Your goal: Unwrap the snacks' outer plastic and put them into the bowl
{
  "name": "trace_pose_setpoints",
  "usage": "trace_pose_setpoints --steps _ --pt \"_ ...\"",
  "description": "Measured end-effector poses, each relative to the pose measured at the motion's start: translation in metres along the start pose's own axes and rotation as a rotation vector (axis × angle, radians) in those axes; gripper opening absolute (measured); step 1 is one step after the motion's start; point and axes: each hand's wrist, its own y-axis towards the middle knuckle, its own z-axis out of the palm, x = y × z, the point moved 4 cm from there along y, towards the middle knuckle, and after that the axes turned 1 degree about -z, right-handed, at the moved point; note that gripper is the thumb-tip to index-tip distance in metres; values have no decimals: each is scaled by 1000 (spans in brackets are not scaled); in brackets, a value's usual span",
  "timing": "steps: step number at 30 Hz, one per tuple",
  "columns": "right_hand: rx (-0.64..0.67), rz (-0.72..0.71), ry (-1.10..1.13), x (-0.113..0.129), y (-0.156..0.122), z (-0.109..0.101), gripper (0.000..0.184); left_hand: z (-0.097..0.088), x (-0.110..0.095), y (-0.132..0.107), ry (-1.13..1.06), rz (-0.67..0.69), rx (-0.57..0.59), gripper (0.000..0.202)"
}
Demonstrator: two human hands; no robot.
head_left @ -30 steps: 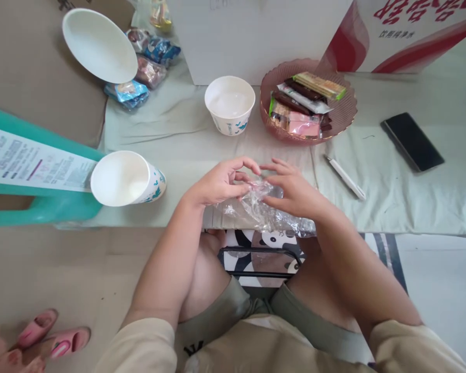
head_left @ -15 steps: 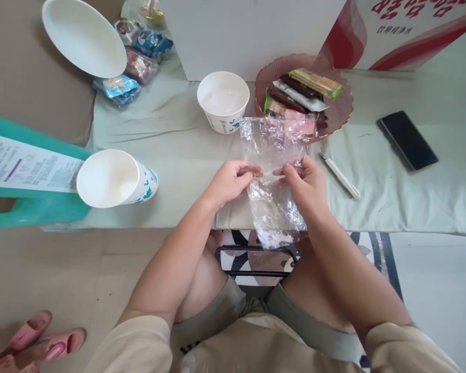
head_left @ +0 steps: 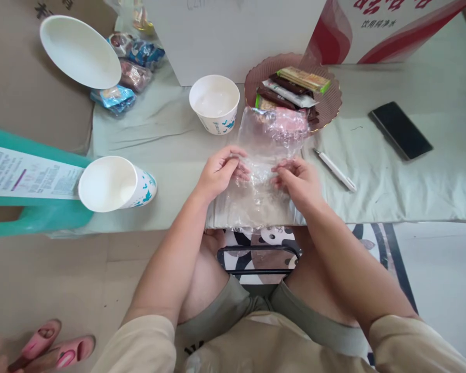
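Note:
A crinkled clear plastic bag (head_left: 261,194) lies spread between my hands, over the table's front part. Its upper end rests against the snack bowl and its lower end reaches the table edge. My left hand (head_left: 224,172) is closed on the bag's left side, fingers curled. On the other side, my right hand (head_left: 297,178) pinches the bag between thumb and fingers. Just beyond my left hand stands a white paper bowl (head_left: 214,106) with a blue-green print. To the right of my right hand lies a white pen (head_left: 336,170).
A pink ribbed bowl (head_left: 332,103) holds wrapped snack bars. Further right is a black phone (head_left: 402,129). On the left are a paper cup (head_left: 108,184) lying tilted, a green plastic handle (head_left: 54,215), a white oval dish (head_left: 79,52) and wrapped snacks (head_left: 135,75). White boxes (head_left: 236,41) stand behind.
The bag has been spread wider and flatter, its lower end drawn up to the table edge. My hands have moved slightly apart. The view has shifted a little.

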Motion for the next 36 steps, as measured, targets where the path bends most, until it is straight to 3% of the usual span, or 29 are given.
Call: trace_pose_setpoints --steps 3,6,8,12,16,19,25,27,30,33,36 --pt "-49 -3 74 2 0 -6 22 -5 -3 -2 8 1 -16 12" --pt "41 22 90 3 -1 -3 33 -6 -4 -3 11 -39 28 29" --pt "90 -5 9 3 -2 -1 35 -3 -1 -3 35 -91 120 36" --pt "-20 -225 -124 6 0 -7 6 3 3 -3 71 -112 216 23" --pt "-66 -515 -141 13 -4 -14 26 3 0 -2 -9 -30 201 7" --pt "-62 -554 -173 14 -9 -16 30 2 -4 -5 -17 10 224 18" --pt "-16 -692 -130 16 -11 -20 36 -4 -7 -7 -30 91 283 17" --pt "18 -710 -133 16 -11 -20 35 -6 -6 -4 -17 100 243 32" --pt "9 -683 -203 14 -12 -22 33 -10 -5 0 104 127 71 53" --pt "-4 -682 -231 12 -13 -26 25 -13 -8 1 265 196 -11 37" --pt "-29 -630 -249 11 -9 -28 27 -13 -10 -1 314 258 43 8"
